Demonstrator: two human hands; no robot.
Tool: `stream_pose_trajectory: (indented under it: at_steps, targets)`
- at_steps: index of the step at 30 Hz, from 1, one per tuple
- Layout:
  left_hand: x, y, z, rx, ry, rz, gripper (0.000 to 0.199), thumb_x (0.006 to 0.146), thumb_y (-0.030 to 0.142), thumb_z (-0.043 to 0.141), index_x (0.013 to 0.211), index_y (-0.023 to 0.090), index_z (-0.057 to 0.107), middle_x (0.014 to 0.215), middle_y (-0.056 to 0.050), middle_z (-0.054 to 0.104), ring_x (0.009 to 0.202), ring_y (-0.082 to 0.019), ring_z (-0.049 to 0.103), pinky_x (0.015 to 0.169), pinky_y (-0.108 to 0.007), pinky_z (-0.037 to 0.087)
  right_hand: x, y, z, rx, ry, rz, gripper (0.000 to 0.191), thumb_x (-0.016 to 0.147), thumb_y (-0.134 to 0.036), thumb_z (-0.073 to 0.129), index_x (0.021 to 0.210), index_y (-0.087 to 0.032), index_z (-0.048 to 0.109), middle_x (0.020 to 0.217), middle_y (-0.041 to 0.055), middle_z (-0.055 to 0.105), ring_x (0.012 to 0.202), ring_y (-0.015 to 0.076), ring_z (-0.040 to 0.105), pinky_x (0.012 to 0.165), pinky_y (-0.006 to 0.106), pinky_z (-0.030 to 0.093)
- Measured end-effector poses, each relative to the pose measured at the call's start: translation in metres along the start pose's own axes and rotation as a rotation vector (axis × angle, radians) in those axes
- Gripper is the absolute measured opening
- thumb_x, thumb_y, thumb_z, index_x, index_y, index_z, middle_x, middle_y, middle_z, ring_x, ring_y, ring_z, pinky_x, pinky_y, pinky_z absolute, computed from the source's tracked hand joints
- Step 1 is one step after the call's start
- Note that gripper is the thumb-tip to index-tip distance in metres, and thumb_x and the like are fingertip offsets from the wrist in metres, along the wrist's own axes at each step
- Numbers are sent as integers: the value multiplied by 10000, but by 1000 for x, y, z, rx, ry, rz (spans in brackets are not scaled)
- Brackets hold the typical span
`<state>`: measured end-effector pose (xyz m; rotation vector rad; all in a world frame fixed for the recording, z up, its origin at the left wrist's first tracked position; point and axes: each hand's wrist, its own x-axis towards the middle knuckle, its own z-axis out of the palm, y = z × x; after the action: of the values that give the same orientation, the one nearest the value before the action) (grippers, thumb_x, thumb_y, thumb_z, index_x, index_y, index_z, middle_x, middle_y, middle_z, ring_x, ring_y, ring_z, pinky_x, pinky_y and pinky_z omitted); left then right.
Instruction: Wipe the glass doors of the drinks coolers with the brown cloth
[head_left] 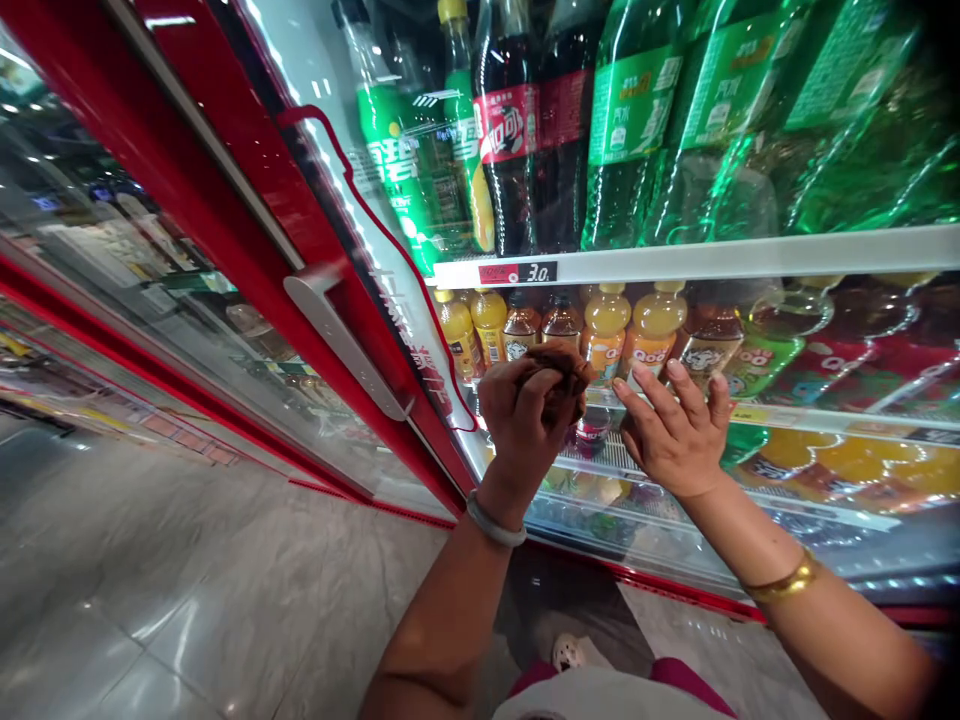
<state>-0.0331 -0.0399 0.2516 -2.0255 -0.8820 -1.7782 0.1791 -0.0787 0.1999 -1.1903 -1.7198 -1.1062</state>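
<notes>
My left hand (519, 410) is closed around a crumpled brown cloth (562, 375), held up in front of the drinks cooler. My right hand (679, 430) is beside it with fingers spread and slightly bent, holding nothing. Both are at the glass door (757, 200), whose surface carries reflections; whether the right fingertips touch it I cannot tell. Behind my hands, small juice bottles (607, 330) stand on a shelf. Part of that row is hidden by the cloth and my fingers.
Above, a white shelf edge (645, 262) carries large soda bottles (634, 100). A red door frame with a grey handle (349, 345) is to the left. More glass-fronted coolers continue farther left. Below lies a grey tiled floor (225, 590), with a shoe (568, 653) near the cooler's base.
</notes>
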Motion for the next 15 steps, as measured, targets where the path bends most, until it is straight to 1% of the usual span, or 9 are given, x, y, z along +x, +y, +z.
stream_pose_trajectory:
  at_steps: [1, 2, 3, 5, 7, 9, 10, 12, 15]
  targets:
    - [1, 0, 2, 1, 6, 15, 230, 886, 289, 786, 1073, 252, 658, 1152, -70, 629, 1138, -235, 603, 1026, -409, 507, 1, 0, 0, 9, 3, -5, 704, 958, -340, 634, 1620, -289, 401, 1524, 33, 611, 1608, 205, 292, 1357, 449, 100]
    - [-3, 1, 5, -3, -2, 26, 213, 888, 285, 779, 1062, 250, 663, 1144, -73, 630, 1135, -237, 601, 1027, -412, 506, 1, -1, -1, 12, 8, -9, 689, 967, -348, 626, 1616, -271, 410, 1518, 37, 616, 1616, 198, 270, 1360, 438, 93]
    - [-14, 2, 8, -12, -25, 34, 189, 892, 276, 769, 1049, 246, 670, 1131, -74, 633, 1124, -239, 602, 1023, -415, 507, 2, -1, -1, 8, 11, -12, 674, 975, -352, 620, 1612, -264, 418, 1512, 36, 621, 1620, 192, 258, 1361, 431, 92]
    - [-45, 6, 13, -35, -104, 41, 138, 890, 242, 755, 1010, 240, 688, 1096, -71, 646, 1089, -233, 606, 998, -405, 515, 4, -2, -1, -12, 19, -12, 647, 986, -356, 613, 1603, -277, 432, 1499, 26, 632, 1618, 182, 264, 1361, 427, 103]
    - [-78, 10, 17, -48, -176, 60, 139, 853, 195, 787, 958, 237, 706, 1047, -52, 666, 1044, -215, 618, 965, -375, 526, 5, -2, -1, -35, 31, -11, 622, 992, -353, 604, 1592, -297, 447, 1486, 15, 641, 1610, 177, 284, 1359, 430, 122]
    - [-98, 11, 18, -51, -213, 71, 168, 813, 163, 818, 928, 239, 722, 1011, -32, 684, 1006, -198, 636, 938, -351, 534, 5, -2, -1, -48, 42, -11, 587, 1004, -346, 578, 1579, -305, 465, 1481, 10, 645, 1607, 174, 294, 1356, 435, 140]
    - [-101, 11, 18, -52, -220, 68, 175, 803, 159, 824, 925, 239, 727, 1009, -30, 690, 997, -195, 641, 931, -347, 537, 5, -2, 0, -51, 45, -11, 573, 1008, -344, 567, 1573, -303, 474, 1479, 10, 647, 1608, 173, 289, 1356, 436, 145]
    - [-92, 9, 17, -59, -212, 52, 177, 811, 161, 812, 943, 238, 724, 1028, -39, 693, 1014, -202, 641, 940, -358, 540, 5, -2, 0, -50, 41, -13, 567, 1011, -347, 564, 1569, -289, 479, 1474, 17, 651, 1615, 170, 269, 1358, 442, 143]
    - [-56, 8, 16, -75, -119, 25, 184, 840, 164, 770, 995, 244, 711, 1088, -67, 679, 1088, -229, 625, 991, -397, 528, 5, -2, 0, -39, 38, -18, 588, 1009, -351, 573, 1580, -261, 462, 1466, 31, 656, 1624, 168, 241, 1363, 449, 129]
